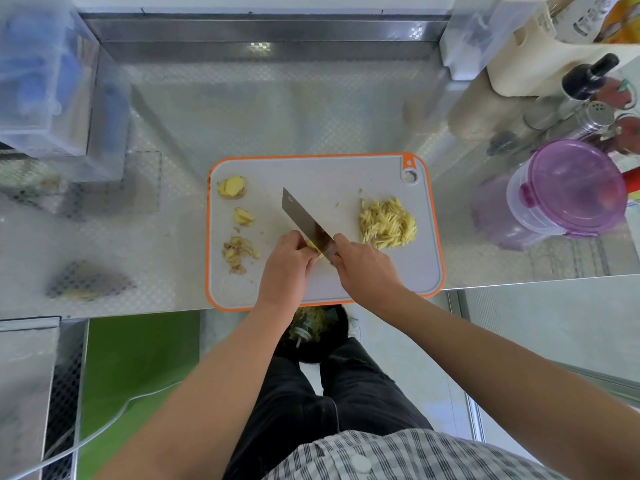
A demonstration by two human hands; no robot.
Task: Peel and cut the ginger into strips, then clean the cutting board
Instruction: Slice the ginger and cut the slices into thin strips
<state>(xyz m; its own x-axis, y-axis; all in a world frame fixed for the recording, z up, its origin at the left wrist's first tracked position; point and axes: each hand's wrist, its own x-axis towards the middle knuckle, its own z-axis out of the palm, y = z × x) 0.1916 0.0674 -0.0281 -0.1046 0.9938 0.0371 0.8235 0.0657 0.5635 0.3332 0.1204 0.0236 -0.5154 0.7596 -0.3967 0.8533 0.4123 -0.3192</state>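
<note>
**Hazards.** The left hand (pixel 285 258) grips a small stack of ginger (pixel 313 248) with curled fingers, directly against the flat of the cleaver (pixel 304 219). The stack is short, so little material separates the fingertips from the edge. A fingertip that extends past the knuckles risks a cut. The slices may also slide or fan out under pressure, giving uneven strips. The cutting board (pixel 329 178) overhangs the near edge of the bench (pixel 277 116) slightly, and heavy downward force near that edge could shift it.

**Hand state.** The right hand (pixel 363 268) is clenched around the cleaver handle, which it mostly hides. The blade points up and to the left, away from the person.

**Position of the work.** The ginger being cut lies between the two hands, touching the left fingers and the blade. The finished strips (pixel 386 225) are piled just right of the right hand. Uncut slices (pixel 231 187) and a smaller group (pixel 243 216) lie well apart at the board's far left. The peelings (pixel 239 252) lie just left of the left hand.
</note>
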